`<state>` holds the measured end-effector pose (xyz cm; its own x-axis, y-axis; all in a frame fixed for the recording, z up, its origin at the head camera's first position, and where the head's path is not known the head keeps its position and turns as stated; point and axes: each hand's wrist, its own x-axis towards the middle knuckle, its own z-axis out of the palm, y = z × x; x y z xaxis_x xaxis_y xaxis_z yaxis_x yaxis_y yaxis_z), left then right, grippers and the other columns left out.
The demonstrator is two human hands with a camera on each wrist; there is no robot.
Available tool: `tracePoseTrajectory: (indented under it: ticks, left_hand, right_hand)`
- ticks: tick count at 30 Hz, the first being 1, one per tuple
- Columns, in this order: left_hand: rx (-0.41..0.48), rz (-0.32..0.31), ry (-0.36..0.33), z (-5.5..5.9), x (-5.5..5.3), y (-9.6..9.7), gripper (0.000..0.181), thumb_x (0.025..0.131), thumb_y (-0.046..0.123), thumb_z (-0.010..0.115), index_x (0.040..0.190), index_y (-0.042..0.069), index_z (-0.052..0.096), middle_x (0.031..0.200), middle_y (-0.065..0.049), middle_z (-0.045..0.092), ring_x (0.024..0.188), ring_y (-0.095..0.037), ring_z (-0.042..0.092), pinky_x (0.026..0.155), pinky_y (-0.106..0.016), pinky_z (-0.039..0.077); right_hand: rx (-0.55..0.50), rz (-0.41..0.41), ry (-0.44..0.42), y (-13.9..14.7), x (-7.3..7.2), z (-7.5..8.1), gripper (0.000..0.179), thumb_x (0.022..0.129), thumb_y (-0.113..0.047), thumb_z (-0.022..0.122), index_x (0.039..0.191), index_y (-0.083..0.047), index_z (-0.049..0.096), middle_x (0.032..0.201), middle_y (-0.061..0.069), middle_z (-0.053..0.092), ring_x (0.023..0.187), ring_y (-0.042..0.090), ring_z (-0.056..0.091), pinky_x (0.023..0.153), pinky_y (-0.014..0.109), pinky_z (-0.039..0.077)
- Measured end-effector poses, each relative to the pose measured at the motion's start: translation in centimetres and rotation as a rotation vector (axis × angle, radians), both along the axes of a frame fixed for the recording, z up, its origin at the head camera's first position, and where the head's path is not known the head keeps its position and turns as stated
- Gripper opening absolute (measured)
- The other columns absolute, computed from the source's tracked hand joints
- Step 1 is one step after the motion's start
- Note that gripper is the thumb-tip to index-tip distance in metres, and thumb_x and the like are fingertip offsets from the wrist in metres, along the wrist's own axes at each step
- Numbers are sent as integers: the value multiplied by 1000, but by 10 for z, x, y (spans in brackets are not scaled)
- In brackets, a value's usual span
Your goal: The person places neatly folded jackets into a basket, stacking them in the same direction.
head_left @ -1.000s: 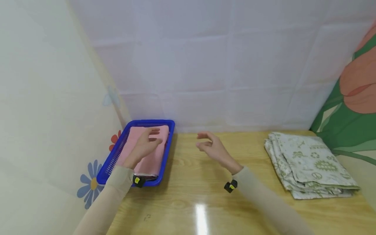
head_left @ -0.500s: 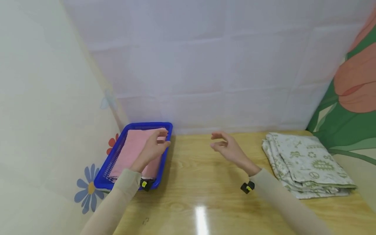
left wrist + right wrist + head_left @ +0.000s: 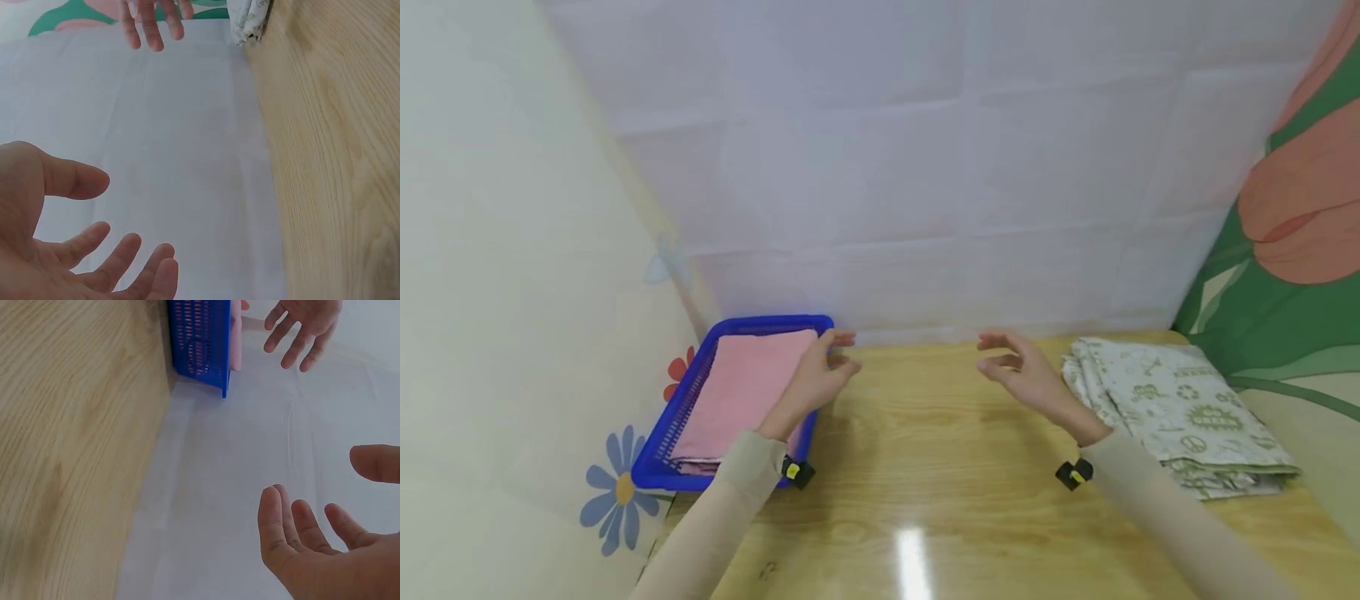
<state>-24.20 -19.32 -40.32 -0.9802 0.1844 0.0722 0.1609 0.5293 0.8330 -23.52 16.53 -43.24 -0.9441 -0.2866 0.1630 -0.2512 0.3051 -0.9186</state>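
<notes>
My left hand [image 3: 818, 372] hovers over the right rim of a blue plastic basket [image 3: 655, 481], its fingers relaxed and holding nothing. Folded pink cloth [image 3: 748, 375] lies in the basket, partly covered by my forearm in the head view. My right hand [image 3: 1026, 372] hangs above the table, just left of a folded stack of white fabric with green print [image 3: 1187, 408]. Nothing is between its loosely bent fingers. In the left wrist view the thumb and fingers of the left hand [image 3: 37, 231] are spread apart. The right wrist view shows the right hand [image 3: 350, 550] likewise spread.
The wooden table [image 3: 910, 450] stretches between basket and fabric stack. A white sheet [image 3: 887, 167] hangs along the back edge. Flower-printed cloth walls stand at the left [image 3: 512, 292] and right [image 3: 1315, 250]. Each wrist wears a small black camera [image 3: 1073, 474].
Both hands have moved right in the head view, the left from over the pink cloth to the basket's rim, the right toward the printed fabric. The gap between them has grown.
</notes>
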Motion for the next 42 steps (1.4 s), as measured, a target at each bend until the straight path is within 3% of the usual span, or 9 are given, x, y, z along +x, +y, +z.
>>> tracePoseTrajectory:
  ticks: [7,15,21,26,29,36,42]
  left_hand:
    - [49,-21,-16,2,-2,24,56,101,14,69,154,12,50,156,-18,54,134,-42,61,101,-53,59]
    - [75,-76,7,-14,-7,56,51,101,13,70,149,13,55,150,-15,59,127,-39,66,93,-46,63]
    - [56,-114,48,-20,-8,81,51,102,15,69,150,14,54,148,-13,60,126,-36,66,97,-47,61]
    - [32,-142,87,-23,-11,98,51,103,16,68,151,11,53,150,-15,58,126,-37,65,99,-49,59]
    - [34,-140,80,-28,-14,105,51,103,15,68,151,11,53,150,-15,57,126,-39,64,98,-49,60]
    - [50,-116,59,-42,-25,118,50,101,16,70,149,14,56,147,-13,59,123,-35,66,94,-44,62]
    - [78,-118,27,-48,-28,129,50,102,18,69,150,16,55,149,-12,58,126,-36,64,95,-43,61]
  right_hand:
    - [33,-34,26,24,1,4,52,108,-19,66,155,-7,48,151,21,55,129,43,64,102,49,58]
    - [64,-103,81,47,2,9,51,107,-17,66,152,-1,50,148,24,58,126,44,65,95,25,57]
    - [82,-126,82,62,5,12,53,107,-19,66,154,-1,49,149,23,57,128,45,64,96,28,58]
    - [81,-153,99,76,7,11,54,108,-22,66,155,-2,48,149,25,56,128,45,62,86,17,55]
    - [95,-177,103,84,10,11,55,108,-25,65,156,-4,47,149,23,56,126,36,63,86,15,55]
    - [123,-203,101,104,13,10,57,109,-29,63,159,-8,45,150,17,55,114,-4,57,87,15,54]
    - [92,-237,102,117,19,9,56,110,-27,62,159,-7,45,145,10,55,113,-8,58,87,13,56]
